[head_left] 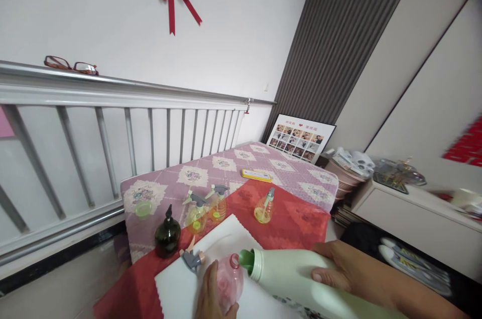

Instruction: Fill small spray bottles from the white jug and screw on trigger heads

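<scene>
Pale green and tipped nearly flat, the large bottle [286, 274] lies at the lower middle of the frame, your right hand [333, 269] wrapped over its body. Its green spout [246, 260] points left, right beside the mouth of the pink bottle [231, 286] – whether they touch, you cannot tell. Your left hand [211, 291] curls around that clear pink bottle at the bottom centre, thumb at its lower right. Just left of it, a grey spray head [193, 259] lies on the white mat [235, 233], which sits on a red cloth [297, 213]. Farther left stands a dark pump bottle [167, 235]; above the mat you have three clear spray bottles [262, 212] with yellowish liquid – two close together, one apart to the right. Beyond them, around the middle of the frame, a yellow box [256, 175] rests on the patterned tablecloth [226, 162].
</scene>
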A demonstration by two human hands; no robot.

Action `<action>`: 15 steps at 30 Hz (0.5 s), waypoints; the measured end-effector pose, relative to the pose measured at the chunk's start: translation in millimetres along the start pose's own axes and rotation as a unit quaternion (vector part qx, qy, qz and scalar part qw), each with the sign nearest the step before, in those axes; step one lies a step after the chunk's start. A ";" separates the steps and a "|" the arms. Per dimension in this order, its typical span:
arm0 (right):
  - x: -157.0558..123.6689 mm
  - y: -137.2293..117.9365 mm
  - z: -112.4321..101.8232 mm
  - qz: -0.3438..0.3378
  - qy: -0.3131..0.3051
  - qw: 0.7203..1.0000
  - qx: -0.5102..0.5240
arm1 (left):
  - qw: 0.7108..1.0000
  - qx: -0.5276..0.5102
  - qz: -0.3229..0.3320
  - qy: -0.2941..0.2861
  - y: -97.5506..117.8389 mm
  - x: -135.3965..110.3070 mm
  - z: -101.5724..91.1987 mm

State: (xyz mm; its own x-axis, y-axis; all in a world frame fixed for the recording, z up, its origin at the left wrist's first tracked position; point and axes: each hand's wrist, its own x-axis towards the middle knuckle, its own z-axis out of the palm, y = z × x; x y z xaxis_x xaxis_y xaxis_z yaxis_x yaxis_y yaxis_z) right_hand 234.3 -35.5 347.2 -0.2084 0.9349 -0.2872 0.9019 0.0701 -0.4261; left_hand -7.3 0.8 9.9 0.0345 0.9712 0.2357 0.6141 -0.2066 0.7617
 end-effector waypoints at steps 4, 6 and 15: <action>0.6 -5.0 -3.9 0.014 -0.023 0.999 -0.036 | 1.000 -0.002 0.002 0.000 2.7 0.0 -1.8; 1.0 -7.9 -5.6 0.022 -0.026 0.998 -0.044 | 1.000 -0.001 -0.003 0.000 5.0 -0.1 -3.3; 2.6 -12.3 -9.4 0.039 -0.014 0.994 -0.098 | 0.998 0.041 -0.033 -0.046 17.5 1.6 -16.0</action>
State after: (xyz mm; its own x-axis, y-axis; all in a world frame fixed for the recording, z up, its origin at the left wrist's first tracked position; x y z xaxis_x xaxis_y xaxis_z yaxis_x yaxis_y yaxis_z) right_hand 226.2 -30.6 359.7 -0.1427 0.9303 -0.3380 0.9715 0.0664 -0.2275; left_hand -9.2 -3.2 33.3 0.0614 0.9900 0.1267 0.6792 -0.1345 0.7215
